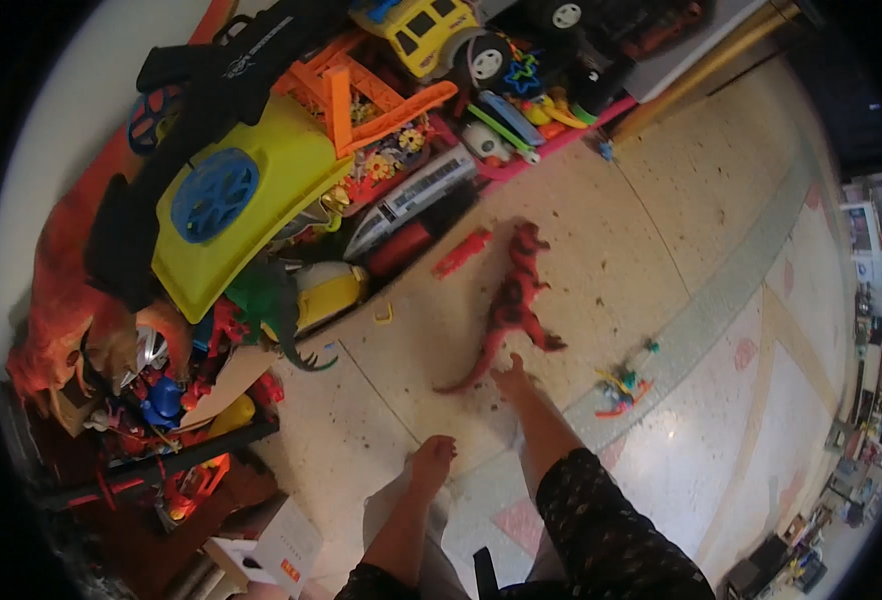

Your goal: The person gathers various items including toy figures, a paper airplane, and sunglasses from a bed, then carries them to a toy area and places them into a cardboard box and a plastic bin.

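Note:
A red toy dinosaur [514, 300] with dark patches lies on its side on the tiled floor. My right hand [513, 379] is just below it, near its tail and hind foot, fingers spread; it does not clearly grip the toy. My left hand [435, 456] hangs lower and to the left, fingers curled, and whether something small is inside cannot be seen. Beyond the dinosaur's left side lies a flat red plastic piece [462, 253]. A small yellow plastic piece [384, 313] is on the floor nearer the toy pile.
Toys fill the upper left: a yellow plastic panel [283, 172], a black toy gun [208, 97], a yellow toy truck [433, 34], a toy train [418, 196] and a large orange dinosaur [58, 300]. A white box [283, 547] stands lower left. Small colourful toys [624, 391] lie right.

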Demonstrator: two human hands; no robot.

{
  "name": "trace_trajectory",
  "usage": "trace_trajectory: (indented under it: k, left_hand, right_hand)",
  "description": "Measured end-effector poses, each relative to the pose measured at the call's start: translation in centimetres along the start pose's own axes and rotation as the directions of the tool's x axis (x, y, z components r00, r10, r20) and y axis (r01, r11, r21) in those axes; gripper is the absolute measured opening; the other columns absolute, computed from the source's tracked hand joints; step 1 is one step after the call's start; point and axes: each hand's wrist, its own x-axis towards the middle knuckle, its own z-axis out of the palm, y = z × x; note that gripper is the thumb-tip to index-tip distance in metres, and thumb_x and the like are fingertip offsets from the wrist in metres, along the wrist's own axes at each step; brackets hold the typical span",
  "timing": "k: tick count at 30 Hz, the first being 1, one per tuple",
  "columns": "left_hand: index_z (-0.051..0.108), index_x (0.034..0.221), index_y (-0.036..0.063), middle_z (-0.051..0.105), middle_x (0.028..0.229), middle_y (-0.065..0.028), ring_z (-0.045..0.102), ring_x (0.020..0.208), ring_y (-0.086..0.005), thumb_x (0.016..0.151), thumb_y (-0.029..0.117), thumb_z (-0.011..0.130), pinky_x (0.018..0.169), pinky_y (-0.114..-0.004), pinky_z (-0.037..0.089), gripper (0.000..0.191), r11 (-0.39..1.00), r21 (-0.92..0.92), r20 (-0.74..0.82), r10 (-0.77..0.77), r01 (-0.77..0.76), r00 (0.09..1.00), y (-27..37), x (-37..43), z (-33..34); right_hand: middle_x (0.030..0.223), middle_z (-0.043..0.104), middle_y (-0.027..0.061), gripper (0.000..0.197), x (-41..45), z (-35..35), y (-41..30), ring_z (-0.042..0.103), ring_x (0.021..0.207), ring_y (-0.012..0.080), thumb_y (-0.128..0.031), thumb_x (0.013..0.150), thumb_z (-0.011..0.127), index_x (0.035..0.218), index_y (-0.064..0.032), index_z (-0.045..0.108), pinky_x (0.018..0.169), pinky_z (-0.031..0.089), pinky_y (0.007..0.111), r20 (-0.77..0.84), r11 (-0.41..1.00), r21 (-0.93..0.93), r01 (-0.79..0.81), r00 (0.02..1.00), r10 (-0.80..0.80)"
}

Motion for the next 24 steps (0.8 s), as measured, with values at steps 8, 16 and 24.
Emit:
trace_trajectory:
  k: [8,16,24]
  left_hand:
    - [0.052,0.090,0.0013,0.055,0.077,-0.0064,0.053,0.072,-0.0118,0.079,0.009,0.046,0.065,-0.024,0.044,0.014,0.879,0.186,0.133,0.420,-0.439,0.898,9.8,7.8,2.1]
    - [0.053,0.085,0.0041,0.055,0.077,-0.0110,0.054,0.069,-0.0219,0.076,0.015,0.047,0.062,-0.029,0.042,0.015,0.780,0.339,0.091,0.529,-0.526,0.844,8.7,12.2,-2.6]
    - [0.053,0.085,0.0045,0.055,0.075,-0.0109,0.054,0.068,-0.0224,0.075,0.012,0.046,0.061,-0.030,0.042,0.015,0.709,0.306,0.093,0.642,-0.635,0.761,7.1,11.8,-2.6]
  right_hand:
    - [0.111,0.041,0.0206,0.073,15.7,5.5,8.1,0.046,0.096,0.0330,-0.032,0.062,0.062,0.117,-0.0040,0.023,0.081,0.038,0.039,-0.454,0.989,-0.058,0.133,0.879,-0.145]
    - [0.090,0.051,0.0207,0.057,12.4,9.0,5.1,0.051,0.083,0.0347,-0.021,0.059,0.063,0.101,0.0047,0.034,0.072,0.039,0.042,-0.574,0.978,0.085,0.188,0.812,-0.106]
    - [0.069,0.052,0.0097,0.029,10.2,3.3,5.7,0.048,0.054,0.0199,-0.016,0.064,0.060,0.083,0.0026,0.049,0.049,0.040,0.032,-0.696,0.822,0.323,0.468,0.707,-0.129]
